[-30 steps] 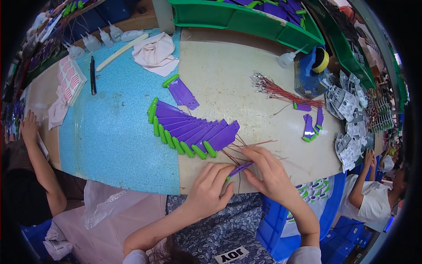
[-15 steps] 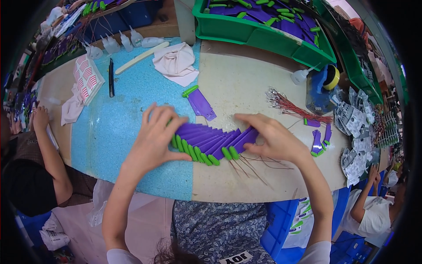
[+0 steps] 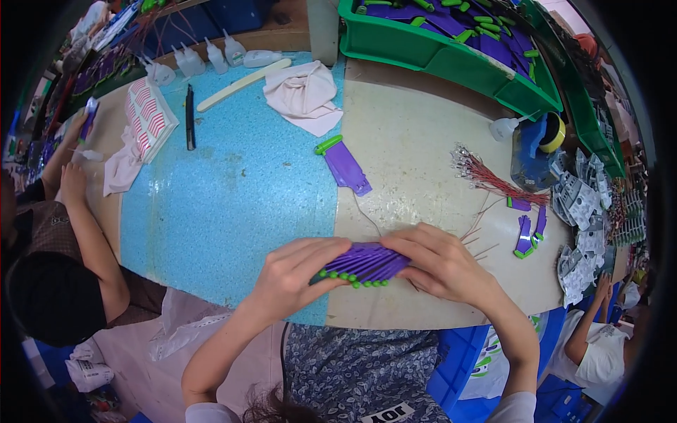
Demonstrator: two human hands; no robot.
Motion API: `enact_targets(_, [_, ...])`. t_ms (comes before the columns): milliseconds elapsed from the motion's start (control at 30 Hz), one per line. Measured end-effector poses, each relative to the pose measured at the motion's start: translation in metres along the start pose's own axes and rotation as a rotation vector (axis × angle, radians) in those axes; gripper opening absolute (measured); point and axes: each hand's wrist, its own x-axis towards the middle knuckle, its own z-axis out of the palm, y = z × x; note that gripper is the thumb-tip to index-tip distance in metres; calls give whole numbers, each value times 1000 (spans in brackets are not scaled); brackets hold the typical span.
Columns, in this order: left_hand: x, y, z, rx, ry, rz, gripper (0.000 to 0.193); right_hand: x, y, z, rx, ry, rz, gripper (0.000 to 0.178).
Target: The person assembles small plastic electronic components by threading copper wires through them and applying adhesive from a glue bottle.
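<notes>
Between my two hands, close to the table's front edge, is a row of purple flat plastic pieces with green ends (image 3: 361, 262), pressed together. My left hand (image 3: 295, 273) closes on the left end of the stack, and my right hand (image 3: 438, 262) grips the right end. The green ends point toward me; the fingertips behind the stack are partly hidden. Beyond the hands, a similar purple piece with a green end (image 3: 344, 168) lies on the table, with a thin wire trailing from it. A few more purple pieces (image 3: 524, 235) lie to the right.
A green bin (image 3: 437, 60) of purple pieces stands at the back. Red wires (image 3: 493, 178), a tape dispenser (image 3: 534, 151) and grey plastic parts (image 3: 580, 197) sit at the right. A cloth (image 3: 303, 95), a knife (image 3: 190, 116) and bottles (image 3: 215, 56) lie back left. A co-worker's arm (image 3: 88, 225) is far left.
My hands have drawn closer together and nearer to me. The fanned-out row of purple pieces is now squeezed into a tighter stack. My view has shifted slightly.
</notes>
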Motion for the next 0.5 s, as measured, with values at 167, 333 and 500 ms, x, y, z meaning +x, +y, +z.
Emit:
enact_targets(167, [38,13,14,65,-103,115,59,-37,-6,-11,-17,59,137,62])
enact_targets(333, [35,19,24,197,-38,94,59,-35,-14,-5,-207,184,178,67])
enact_targets(500, [34,13,24,30,-25,-18,56,-32,-6,-14,-82,13,189,70])
